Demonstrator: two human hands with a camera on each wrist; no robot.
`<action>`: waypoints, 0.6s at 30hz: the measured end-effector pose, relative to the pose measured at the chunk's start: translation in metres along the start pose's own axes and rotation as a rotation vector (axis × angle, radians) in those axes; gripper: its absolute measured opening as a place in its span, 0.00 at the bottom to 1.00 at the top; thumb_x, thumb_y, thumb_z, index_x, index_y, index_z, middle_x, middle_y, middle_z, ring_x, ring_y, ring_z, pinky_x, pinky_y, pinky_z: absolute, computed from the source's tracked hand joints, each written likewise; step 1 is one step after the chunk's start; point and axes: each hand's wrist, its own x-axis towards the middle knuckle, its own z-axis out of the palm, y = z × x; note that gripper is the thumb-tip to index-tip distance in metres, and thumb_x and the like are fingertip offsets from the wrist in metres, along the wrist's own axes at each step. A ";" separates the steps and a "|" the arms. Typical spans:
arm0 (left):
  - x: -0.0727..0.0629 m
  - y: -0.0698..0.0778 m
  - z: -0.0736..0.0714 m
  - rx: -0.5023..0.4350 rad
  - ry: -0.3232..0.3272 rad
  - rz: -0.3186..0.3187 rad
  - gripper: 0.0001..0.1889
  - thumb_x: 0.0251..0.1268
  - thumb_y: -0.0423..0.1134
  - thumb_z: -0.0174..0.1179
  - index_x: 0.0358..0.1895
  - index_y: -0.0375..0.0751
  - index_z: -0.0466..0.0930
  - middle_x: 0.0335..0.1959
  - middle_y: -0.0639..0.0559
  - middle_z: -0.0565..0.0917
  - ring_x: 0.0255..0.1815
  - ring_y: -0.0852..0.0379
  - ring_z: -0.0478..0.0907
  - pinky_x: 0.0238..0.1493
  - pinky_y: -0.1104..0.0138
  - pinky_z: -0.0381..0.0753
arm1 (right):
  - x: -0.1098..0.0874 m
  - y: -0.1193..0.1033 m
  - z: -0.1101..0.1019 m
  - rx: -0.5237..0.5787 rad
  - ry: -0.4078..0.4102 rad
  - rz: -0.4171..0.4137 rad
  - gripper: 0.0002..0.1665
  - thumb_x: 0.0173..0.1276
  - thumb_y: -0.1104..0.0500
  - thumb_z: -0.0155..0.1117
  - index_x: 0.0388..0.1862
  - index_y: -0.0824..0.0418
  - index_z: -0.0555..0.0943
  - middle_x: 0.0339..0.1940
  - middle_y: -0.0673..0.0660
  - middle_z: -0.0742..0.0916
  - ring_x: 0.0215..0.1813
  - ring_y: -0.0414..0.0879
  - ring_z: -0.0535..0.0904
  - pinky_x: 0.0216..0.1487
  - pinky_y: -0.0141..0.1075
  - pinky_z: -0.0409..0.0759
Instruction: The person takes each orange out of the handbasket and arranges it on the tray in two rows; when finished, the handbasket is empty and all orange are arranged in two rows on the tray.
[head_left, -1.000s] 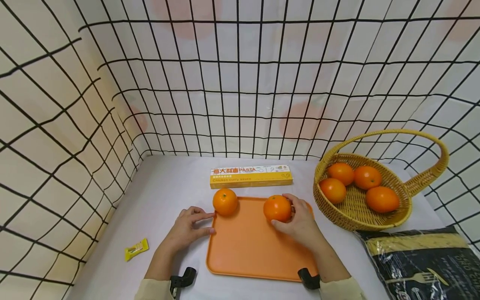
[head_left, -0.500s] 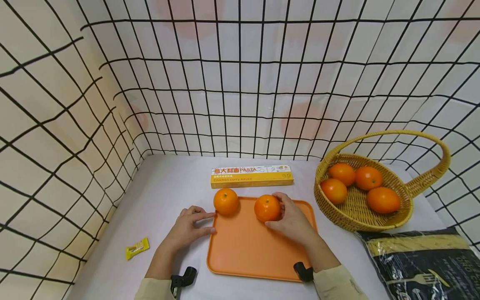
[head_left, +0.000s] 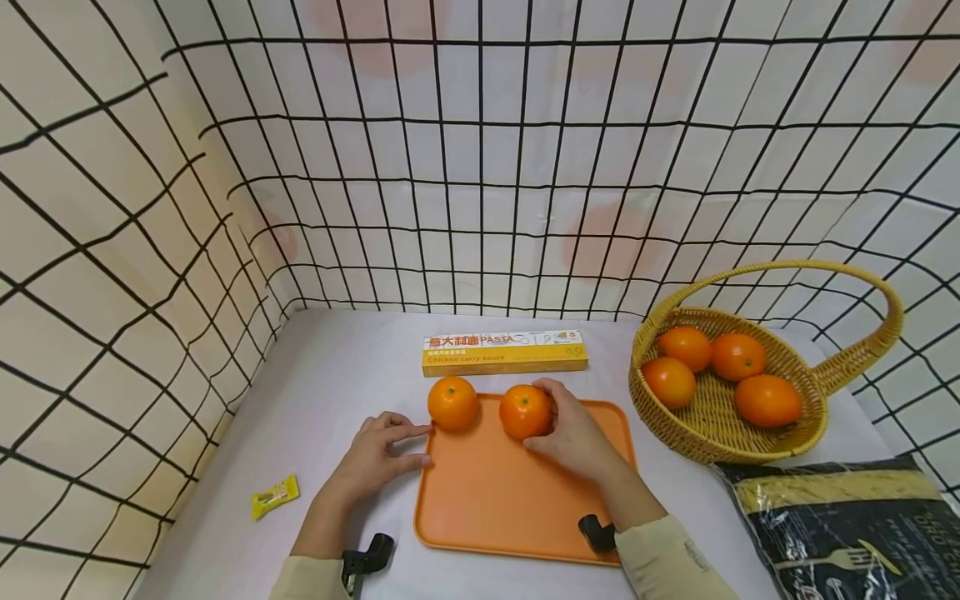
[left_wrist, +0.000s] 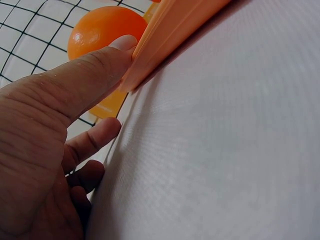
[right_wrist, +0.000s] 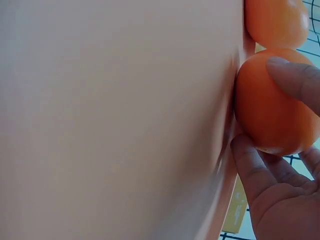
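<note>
My right hand [head_left: 573,433] holds an orange [head_left: 523,412] on the orange tray [head_left: 510,508], near its far edge. In the right wrist view the thumb lies on one side of this orange [right_wrist: 275,105] and the fingers curl round the other. A second orange [head_left: 452,404] sits in the tray's far left corner, a small gap to the left of the held one. My left hand [head_left: 378,454] touches the tray's left edge with its thumb and index finger. The left wrist view shows the thumb [left_wrist: 107,60] against the tray's side, the other fingers loosely bent.
Behind the tray lies a yellow and white pasta box [head_left: 504,354]. On the right a wicker basket [head_left: 708,446] holds several oranges, with a black pasta bag [head_left: 847,525] in front. A small yellow packet [head_left: 274,497] lies at left. Black wire mesh [head_left: 510,179] surrounds the table.
My right hand has slid the held orange leftward along the tray's far side, closer to the corner orange. The left hand has stayed at the tray's edge.
</note>
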 end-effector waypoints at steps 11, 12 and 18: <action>0.000 -0.001 0.000 -0.015 0.000 0.000 0.24 0.52 0.58 0.77 0.56 0.66 0.87 0.50 0.58 0.79 0.53 0.56 0.68 0.52 0.60 0.71 | 0.004 -0.002 0.002 -0.033 0.011 0.000 0.53 0.54 0.64 0.82 0.75 0.52 0.63 0.73 0.60 0.74 0.70 0.57 0.74 0.73 0.58 0.68; 0.001 -0.001 0.001 -0.015 0.000 -0.001 0.24 0.52 0.58 0.77 0.56 0.67 0.87 0.50 0.58 0.79 0.53 0.56 0.68 0.52 0.60 0.71 | 0.004 -0.002 0.002 -0.039 0.012 0.001 0.54 0.54 0.64 0.82 0.75 0.52 0.63 0.73 0.60 0.74 0.70 0.57 0.74 0.74 0.58 0.68; 0.001 0.000 0.000 -0.004 0.003 -0.010 0.24 0.52 0.58 0.76 0.56 0.67 0.87 0.50 0.59 0.78 0.53 0.56 0.68 0.51 0.60 0.71 | 0.002 -0.003 0.001 -0.071 0.005 0.015 0.56 0.54 0.62 0.82 0.78 0.50 0.61 0.76 0.60 0.71 0.73 0.59 0.72 0.75 0.62 0.64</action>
